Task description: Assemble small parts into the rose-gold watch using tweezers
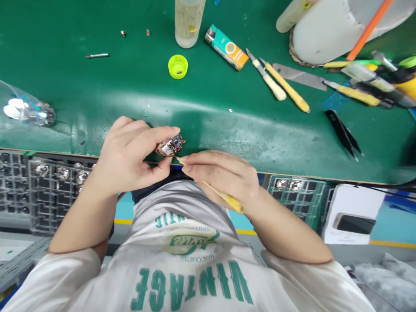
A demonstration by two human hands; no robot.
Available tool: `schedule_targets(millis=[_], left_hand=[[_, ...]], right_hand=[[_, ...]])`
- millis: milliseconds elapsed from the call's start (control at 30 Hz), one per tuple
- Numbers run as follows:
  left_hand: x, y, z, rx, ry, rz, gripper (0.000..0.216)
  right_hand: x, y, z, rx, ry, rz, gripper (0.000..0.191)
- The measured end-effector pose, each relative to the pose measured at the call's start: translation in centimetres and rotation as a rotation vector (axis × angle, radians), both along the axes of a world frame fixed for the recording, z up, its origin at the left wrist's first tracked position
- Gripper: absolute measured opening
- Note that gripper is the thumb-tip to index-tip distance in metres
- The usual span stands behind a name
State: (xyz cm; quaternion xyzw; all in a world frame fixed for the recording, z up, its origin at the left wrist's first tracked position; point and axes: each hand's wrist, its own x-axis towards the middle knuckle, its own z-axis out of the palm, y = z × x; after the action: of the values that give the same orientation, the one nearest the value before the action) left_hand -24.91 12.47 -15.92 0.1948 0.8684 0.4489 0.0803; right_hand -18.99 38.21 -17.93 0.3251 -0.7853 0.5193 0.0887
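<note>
Near the front edge of the green bench, my left hand pinches a small watch case between thumb and fingers. The case is rose-gold at the rim, and shiny metal parts show inside it. My right hand is closed round a slim tool with a yellow wrapped handle, held like a pen. Its thin front end points at the lower rim of the case; whether the tip touches is too small to tell. Beyond the hands lies a lime-green cap, with something small in it.
A clear bottle, a lighter, yellow-handled tools, a blade and black tweezers lie across the bench. A clear cup is at left. Trays of watch parts sit below the edge, near a phone.
</note>
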Motion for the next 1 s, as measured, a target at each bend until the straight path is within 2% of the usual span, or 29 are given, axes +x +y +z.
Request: schedule_targets(millis=[167,333,500,633,700,833,1000], left_hand=[[0.1,0.0,-0.2,-0.062,0.143,-0.114,0.048],[0.2,-0.2,-0.4,-0.115,0.257,-0.152,0.053],[0.1,-0.5,-0.4,-0.088,0.197,-0.133,0.058],[0.1,-0.4,-0.2,-0.030,0.032,-0.065,0.047],[0.2,-0.5,-0.4,-0.014,0.028,-0.047,0.046],[0.4,-0.7,-0.8,-0.049,0.206,-0.105,0.058],[0.2,-0.8,-0.9,-0.086,0.417,-0.207,0.069]], right_hand=[[0.1,0.0,-0.2,-0.017,-0.025,0.011,0.025],[0.3,-0.1,-0.1,-0.022,-0.036,-0.022,0.026],[0.2,0.0,0.0,-0.012,-0.035,-0.019,0.027],[0.0,0.1,0.1,-0.029,-0.029,-0.003,0.024],[0.0,0.1,0.3,-0.047,-0.039,0.009,0.024],[0.4,0.0,0.8,-0.042,-0.063,-0.041,0.025],[0.6,0.0,1.0,0.029,-0.042,0.019,0.022]])
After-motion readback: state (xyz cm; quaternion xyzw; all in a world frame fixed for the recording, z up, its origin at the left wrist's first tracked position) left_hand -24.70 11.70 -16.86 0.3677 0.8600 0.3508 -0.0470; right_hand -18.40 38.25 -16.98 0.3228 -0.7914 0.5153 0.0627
